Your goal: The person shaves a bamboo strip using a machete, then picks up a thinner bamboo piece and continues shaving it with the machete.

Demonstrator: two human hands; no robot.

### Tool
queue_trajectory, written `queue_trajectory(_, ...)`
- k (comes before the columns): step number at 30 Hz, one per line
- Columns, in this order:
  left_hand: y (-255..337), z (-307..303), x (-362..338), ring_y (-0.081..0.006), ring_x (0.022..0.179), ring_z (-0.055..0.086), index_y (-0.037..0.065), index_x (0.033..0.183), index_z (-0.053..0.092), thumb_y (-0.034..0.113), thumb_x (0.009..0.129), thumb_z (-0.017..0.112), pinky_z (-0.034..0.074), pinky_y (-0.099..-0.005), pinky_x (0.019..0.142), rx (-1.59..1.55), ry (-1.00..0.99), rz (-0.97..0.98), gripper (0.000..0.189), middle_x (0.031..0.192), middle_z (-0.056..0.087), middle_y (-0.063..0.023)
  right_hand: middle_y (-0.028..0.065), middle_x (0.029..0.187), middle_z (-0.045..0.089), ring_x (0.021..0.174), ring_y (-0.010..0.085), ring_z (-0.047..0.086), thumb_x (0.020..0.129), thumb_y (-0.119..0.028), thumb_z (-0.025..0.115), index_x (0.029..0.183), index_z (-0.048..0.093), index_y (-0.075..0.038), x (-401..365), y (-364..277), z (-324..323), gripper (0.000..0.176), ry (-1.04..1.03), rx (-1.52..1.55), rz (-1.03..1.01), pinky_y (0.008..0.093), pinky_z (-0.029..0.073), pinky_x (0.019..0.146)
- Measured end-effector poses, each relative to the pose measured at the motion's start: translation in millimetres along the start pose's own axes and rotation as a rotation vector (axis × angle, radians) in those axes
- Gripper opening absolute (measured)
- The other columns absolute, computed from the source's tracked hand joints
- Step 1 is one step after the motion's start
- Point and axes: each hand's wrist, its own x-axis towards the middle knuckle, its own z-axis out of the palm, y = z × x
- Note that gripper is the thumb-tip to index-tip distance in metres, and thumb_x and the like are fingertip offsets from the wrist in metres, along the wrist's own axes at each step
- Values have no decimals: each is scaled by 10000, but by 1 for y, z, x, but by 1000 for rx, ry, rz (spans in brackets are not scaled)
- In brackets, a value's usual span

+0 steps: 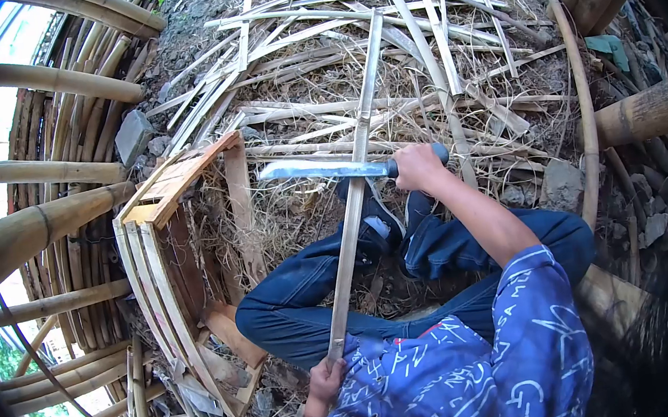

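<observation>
My right hand (418, 168) is closed round the dark handle of a long knife (309, 169), whose blade points left and lies across a bamboo strip (348, 264). The strip runs from near my waist up and away between my legs. My left hand (327, 378) grips the strip's near end, beside my left hip. Blade and strip meet just left of the knife's handle.
A wooden crate (156, 292) stands on its side at my left. Split bamboo strips (413, 29) and shavings (293, 205) litter the ground ahead. Bamboo poles (37, 170) jut in from the left, another pole (645, 111) from the right. A grey stone (564, 187) lies beyond my right knee.
</observation>
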Motion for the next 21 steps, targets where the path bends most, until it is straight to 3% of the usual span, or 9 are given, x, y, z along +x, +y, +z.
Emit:
queue_trajectory(4, -2, 1, 3, -39, 562, 487, -17, 884, 637, 231, 939, 607, 393, -220, 497, 97, 45, 80, 255, 637, 570, 27, 171, 871, 696, 820, 317, 687, 648, -193, 659, 841, 690, -34, 23, 15, -7, 252, 91, -11, 147, 407, 553, 738)
queue_trajectory(10, -12, -2, 3, -37, 571, 477, -8, 899, 644, 220, 942, 604, 399, -227, 513, 3, 2, -35, 235, 644, 566, 32, 166, 898, 698, 859, 296, 690, 674, -199, 659, 860, 695, -47, 42, 24, -19, 243, 55, -73, 112, 402, 548, 775)
queue_trajectory(12, -7, -2, -3, -34, 570, 472, -6, 906, 642, 211, 943, 603, 393, -223, 510, -19, -6, -45, 224, 649, 564, 34, 177, 918, 698, 888, 300, 687, 703, -194, 652, 877, 696, -38, 50, 34, -35, 238, 152, 21, 427, 404, 546, 789)
queue_trajectory(14, -10, -4, -4, -31, 568, 467, -5, 913, 641, 201, 944, 601, 387, -219, 507, -38, -4, -49, 212, 654, 562, 36, 186, 939, 696, 902, 316, 683, 737, -196, 635, 904, 695, -32, 57, 61, -50, 242, 177, 150, 553, 408, 543, 798)
queue_trajectory(16, -12, -6, 4, -24, 555, 449, -5, 922, 633, 183, 945, 600, 364, -204, 495, -48, -53, -15, 193, 657, 552, 42, 189, 946, 696, 892, 331, 681, 756, -204, 622, 917, 693, -28, 51, 75, -63, 249, 164, 67, 512, 420, 542, 800)
queue_trajectory(21, -11, -10, 9, -34, 500, 439, 17, 882, 624, 174, 943, 602, 344, -206, 439, -213, -127, -153, 170, 642, 549, 26, 186, 899, 694, 858, 340, 681, 715, -202, 636, 907, 688, -26, 21, 74, -45, 265, 189, -21, 372, 438, 541, 787)
